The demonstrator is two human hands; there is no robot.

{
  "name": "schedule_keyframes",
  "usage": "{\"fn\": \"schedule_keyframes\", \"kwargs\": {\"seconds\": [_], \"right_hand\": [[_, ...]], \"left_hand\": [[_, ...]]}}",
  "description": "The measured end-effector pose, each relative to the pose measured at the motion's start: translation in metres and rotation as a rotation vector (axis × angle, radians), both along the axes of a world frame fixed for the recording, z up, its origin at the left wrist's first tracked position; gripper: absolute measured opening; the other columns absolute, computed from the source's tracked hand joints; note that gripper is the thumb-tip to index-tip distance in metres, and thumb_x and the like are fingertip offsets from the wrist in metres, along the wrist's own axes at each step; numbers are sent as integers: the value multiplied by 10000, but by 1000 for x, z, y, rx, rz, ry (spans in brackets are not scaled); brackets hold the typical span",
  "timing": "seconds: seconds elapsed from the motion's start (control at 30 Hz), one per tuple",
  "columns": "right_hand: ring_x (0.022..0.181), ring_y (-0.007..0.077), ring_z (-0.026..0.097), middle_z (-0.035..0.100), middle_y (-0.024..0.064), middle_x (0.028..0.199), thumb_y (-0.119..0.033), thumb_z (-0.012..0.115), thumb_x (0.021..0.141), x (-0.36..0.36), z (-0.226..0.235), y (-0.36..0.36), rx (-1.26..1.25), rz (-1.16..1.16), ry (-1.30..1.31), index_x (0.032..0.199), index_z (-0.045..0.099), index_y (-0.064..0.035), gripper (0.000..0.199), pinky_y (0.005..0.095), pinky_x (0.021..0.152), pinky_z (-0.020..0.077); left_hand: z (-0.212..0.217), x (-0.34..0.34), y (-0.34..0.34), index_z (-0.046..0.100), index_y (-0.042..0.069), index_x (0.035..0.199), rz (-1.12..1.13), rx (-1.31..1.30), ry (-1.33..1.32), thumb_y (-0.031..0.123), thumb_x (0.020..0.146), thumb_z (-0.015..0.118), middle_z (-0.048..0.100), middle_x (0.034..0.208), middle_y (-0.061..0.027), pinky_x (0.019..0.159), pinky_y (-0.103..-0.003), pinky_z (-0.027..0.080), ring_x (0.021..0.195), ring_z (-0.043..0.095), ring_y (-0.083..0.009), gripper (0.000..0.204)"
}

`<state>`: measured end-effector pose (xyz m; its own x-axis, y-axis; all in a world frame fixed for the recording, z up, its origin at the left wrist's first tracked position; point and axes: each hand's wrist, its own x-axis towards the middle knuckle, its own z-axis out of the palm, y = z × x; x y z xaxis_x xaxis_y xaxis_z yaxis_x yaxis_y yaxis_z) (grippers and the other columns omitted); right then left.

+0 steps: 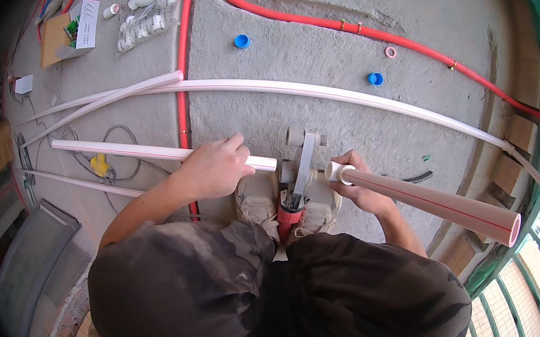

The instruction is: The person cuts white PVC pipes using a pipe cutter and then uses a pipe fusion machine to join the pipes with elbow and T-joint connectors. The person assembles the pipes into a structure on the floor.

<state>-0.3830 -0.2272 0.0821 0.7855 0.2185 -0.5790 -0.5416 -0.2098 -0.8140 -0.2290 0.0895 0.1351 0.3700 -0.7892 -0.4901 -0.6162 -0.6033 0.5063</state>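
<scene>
My left hand [215, 167] is closed round a white plastic pipe [117, 148] with a thin red stripe. The pipe lies nearly level, its cut end pointing at the middle. On the right, my right hand [369, 195] grips a second white pipe [434, 201] near a white fitting [335, 172] on its inner end; the far end rises to the right. Between the hands, a pipe fusion welder [302, 166] stands upright with grey heating sockets and a red handle [288, 216] between my shoes. Both pipe ends are apart from its sockets.
Long white pipes [306, 91] lie across the concrete floor beyond my hands. Red conduit [288, 17] runs behind them. Two blue caps [242, 42] and bagged white fittings [150, 21] lie farther off. A yellow plug [100, 165] with cable sits left; green railing [507, 265] stands right.
</scene>
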Motion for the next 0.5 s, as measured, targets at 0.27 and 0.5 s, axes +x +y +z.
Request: {"fn": "schedule_keyframes", "kwargs": {"seconds": [0.27, 0.5], "right_hand": [[1036, 214, 587, 589, 93, 1099, -112, 727, 851, 5, -5, 18, 112, 40, 128, 1173, 557, -37, 372, 366, 922, 469], [1043, 269, 608, 612, 133, 1087, -89, 734, 817, 4, -8, 20, 44, 70, 117, 1187, 542, -29, 420, 389, 909, 483]], "left_hand": [[-8, -21, 4, 623, 41, 978, 35, 20, 41, 322, 951, 666, 619, 892, -149, 703, -490, 516, 857, 655, -385, 286], [-10, -23, 6, 623, 62, 954, 75, -107, -9, 361, 976, 633, 644, 856, -141, 665, -482, 528, 800, 684, -359, 299]]}}
